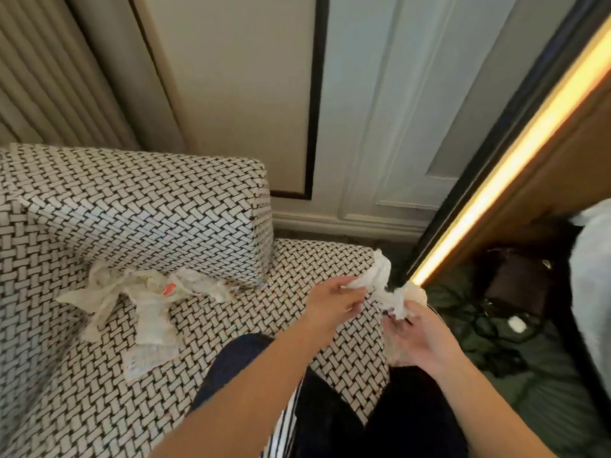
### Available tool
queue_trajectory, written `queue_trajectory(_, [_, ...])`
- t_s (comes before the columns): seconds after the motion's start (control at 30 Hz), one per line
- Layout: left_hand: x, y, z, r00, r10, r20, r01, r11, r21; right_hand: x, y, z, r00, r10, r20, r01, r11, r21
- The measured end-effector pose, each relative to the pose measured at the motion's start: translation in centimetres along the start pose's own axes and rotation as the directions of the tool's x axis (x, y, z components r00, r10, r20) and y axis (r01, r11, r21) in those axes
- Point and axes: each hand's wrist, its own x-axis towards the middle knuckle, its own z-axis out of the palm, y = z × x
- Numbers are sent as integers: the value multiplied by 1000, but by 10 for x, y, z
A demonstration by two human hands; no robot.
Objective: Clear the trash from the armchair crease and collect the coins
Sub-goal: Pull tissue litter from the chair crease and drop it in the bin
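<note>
Crumpled tissue (380, 285) | pinched by both hands' fingers | more trash, seemingly wrappers (139, 295), on armchair (99, 200)

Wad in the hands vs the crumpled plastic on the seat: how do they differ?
The white wad is pinched between left hand and right hand, off the cushion; the crumpled plastic lies untouched on the armchair seat by the back crease. The wad is bunched and plain white; the plastic is spread out, translucent, with a red mark. Both are crumpled, pale trash.
</note>
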Motion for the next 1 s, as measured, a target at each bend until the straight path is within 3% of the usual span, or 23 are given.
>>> queue_trajectory(0.17, [43,-25,55,986,-165,-11,165,986,16,19,-30,-59,989,-13,-149,22,998,57])
queue_trajectory(0.3, [71,-37,87,978,-188,-88,196,977,89,41,-43,-90,964,39,-264,-16,996,90])
queue_trajectory(0.43, [84,-43,109,984,-166,-70,177,963,204,57,-47,-104,938,66,-339,-4,983,183])
queue_trajectory(0.63, [80,-39,126,981,-193,-18,187,922,340,68,-44,-107,934,33,-356,19,990,141])
queue_trajectory(1.0, [53,-31,96,970,-242,27,212,894,395,46,-45,-99,961,0,-275,9,999,33])
